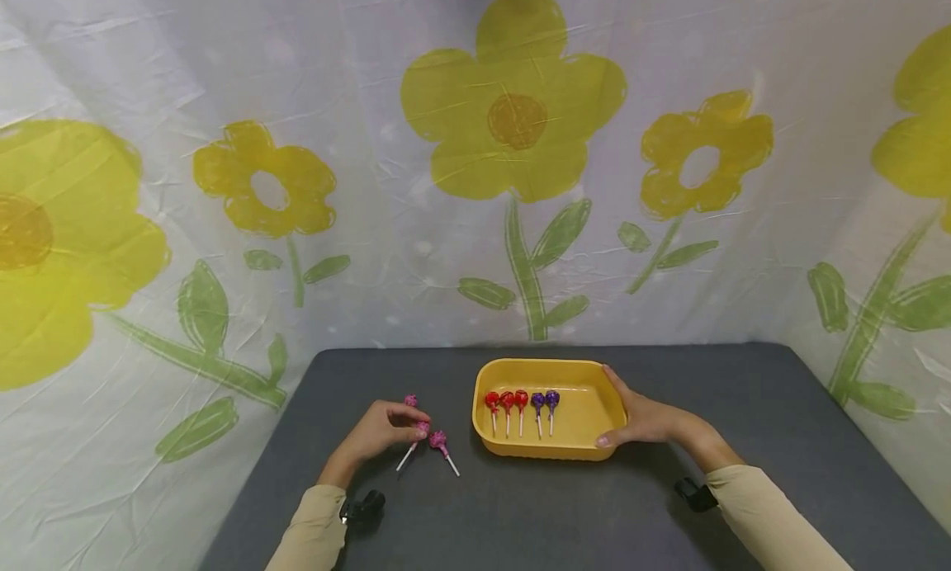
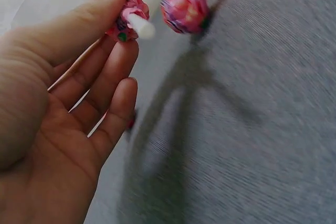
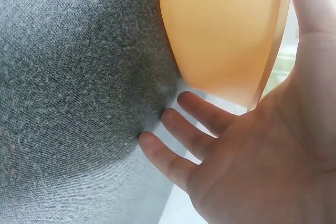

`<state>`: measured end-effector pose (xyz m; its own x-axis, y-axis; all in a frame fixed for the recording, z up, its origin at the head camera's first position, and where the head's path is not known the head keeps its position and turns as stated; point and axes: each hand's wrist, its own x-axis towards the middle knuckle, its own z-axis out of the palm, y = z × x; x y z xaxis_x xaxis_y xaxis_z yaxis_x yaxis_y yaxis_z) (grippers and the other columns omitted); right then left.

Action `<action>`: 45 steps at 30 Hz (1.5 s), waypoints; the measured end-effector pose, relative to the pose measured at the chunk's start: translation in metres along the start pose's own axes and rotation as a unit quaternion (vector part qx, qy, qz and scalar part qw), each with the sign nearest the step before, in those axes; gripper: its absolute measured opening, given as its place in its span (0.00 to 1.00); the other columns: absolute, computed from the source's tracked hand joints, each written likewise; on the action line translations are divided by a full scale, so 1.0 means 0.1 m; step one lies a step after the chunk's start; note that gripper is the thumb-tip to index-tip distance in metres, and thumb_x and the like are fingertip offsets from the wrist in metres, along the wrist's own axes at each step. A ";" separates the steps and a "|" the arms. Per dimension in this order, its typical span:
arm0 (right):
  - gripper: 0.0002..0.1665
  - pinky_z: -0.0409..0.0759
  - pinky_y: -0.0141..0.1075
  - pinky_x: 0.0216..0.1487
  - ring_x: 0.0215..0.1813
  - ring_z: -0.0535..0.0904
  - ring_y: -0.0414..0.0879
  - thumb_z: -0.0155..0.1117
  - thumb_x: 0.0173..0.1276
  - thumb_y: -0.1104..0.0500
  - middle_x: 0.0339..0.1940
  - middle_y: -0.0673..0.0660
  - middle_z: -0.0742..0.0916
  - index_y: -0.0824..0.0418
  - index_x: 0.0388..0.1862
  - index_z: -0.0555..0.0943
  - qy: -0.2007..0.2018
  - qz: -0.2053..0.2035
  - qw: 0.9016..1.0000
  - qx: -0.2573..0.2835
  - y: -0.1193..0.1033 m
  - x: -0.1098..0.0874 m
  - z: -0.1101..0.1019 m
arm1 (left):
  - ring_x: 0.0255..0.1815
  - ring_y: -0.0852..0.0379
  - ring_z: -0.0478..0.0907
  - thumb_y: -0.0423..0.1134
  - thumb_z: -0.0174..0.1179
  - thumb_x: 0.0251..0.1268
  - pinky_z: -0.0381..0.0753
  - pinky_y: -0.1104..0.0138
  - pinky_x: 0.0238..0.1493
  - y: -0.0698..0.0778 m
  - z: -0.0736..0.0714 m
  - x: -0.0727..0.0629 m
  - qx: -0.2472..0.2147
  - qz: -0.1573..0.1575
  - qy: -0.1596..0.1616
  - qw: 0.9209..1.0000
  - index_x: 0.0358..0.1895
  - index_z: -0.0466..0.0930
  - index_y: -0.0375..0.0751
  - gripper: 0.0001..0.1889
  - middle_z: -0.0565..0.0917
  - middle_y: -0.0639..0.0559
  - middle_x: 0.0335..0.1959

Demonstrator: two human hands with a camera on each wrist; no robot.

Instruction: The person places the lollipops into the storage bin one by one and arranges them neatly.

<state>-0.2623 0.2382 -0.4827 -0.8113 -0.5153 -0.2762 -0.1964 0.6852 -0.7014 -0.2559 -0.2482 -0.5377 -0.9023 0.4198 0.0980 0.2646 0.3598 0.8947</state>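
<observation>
Between its thumb and fingertips, my left hand (image 1: 379,431) pinches a pink-wrapped lollipop (image 2: 137,20), its white stick pointing down toward me. Two more pink lollipops are near that hand: one (image 1: 438,440) lies just to its right, another (image 1: 411,400) shows behind its fingers. At the right end of a yellow tray (image 1: 538,450), my right hand (image 1: 646,418) holds the rim, thumb over the near corner. Its other fingers (image 3: 197,140) stretch beside the outer wall. Inside the tray, three red lollipops (image 1: 507,399) and two purple lollipops (image 1: 546,400) lie in a row, sticks toward me.
A dark grey cloth-covered table (image 1: 520,513) carries everything. Behind it and at both sides hangs a pale curtain (image 1: 386,249) with yellow flowers. A black wrist strap (image 1: 364,509) sits on my left sleeve, another (image 1: 696,495) on the right.
</observation>
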 end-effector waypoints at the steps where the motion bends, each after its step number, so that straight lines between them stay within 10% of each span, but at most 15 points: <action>1: 0.82 0.59 0.66 0.72 0.79 0.50 0.74 0.76 0.53 0.36 0.80 0.76 0.44 0.62 0.80 0.25 0.001 0.000 1.000 -0.001 0.00 0.00 0.00 | 0.31 0.68 0.83 0.36 0.72 0.56 0.83 0.72 0.34 0.01 -0.01 0.01 -0.001 0.005 0.001 1.000 0.44 0.87 0.33 0.14 0.90 0.48 0.36; 18: 0.82 0.59 0.66 0.73 0.79 0.50 0.74 0.76 0.53 0.36 0.80 0.76 0.44 0.61 0.80 0.25 0.000 0.003 1.000 0.003 0.00 -0.01 0.00 | 0.34 0.65 0.85 0.38 0.71 0.59 0.85 0.70 0.39 0.46 -0.02 0.33 0.016 0.016 -0.012 1.000 0.47 0.87 0.36 0.14 0.89 0.43 0.39; 34: 0.82 0.58 0.65 0.73 0.79 0.51 0.73 0.76 0.53 0.37 0.80 0.76 0.43 0.62 0.80 0.25 -0.003 0.005 1.000 0.007 -0.03 -0.01 -0.01 | 0.43 0.57 0.86 0.56 0.71 0.56 0.84 0.57 0.54 1.06 0.03 0.74 0.025 -0.042 -0.035 0.998 0.47 0.87 0.49 0.20 0.89 0.52 0.42; 45: 0.81 0.59 0.65 0.73 0.79 0.50 0.73 0.76 0.53 0.37 0.80 0.76 0.43 0.62 0.80 0.25 0.001 0.004 1.000 0.000 -0.01 -0.01 0.01 | 0.48 0.56 0.86 0.54 0.69 0.60 0.82 0.59 0.59 1.25 0.23 1.24 0.003 0.005 -0.087 0.996 0.51 0.87 0.49 0.20 0.90 0.51 0.46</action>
<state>-0.2613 0.2377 -0.4822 -0.8143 -0.5087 -0.2797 -0.1907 0.6894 -0.6988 -0.3272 -0.1324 -0.4236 -0.8274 0.5608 0.0306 0.2767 0.3597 0.8911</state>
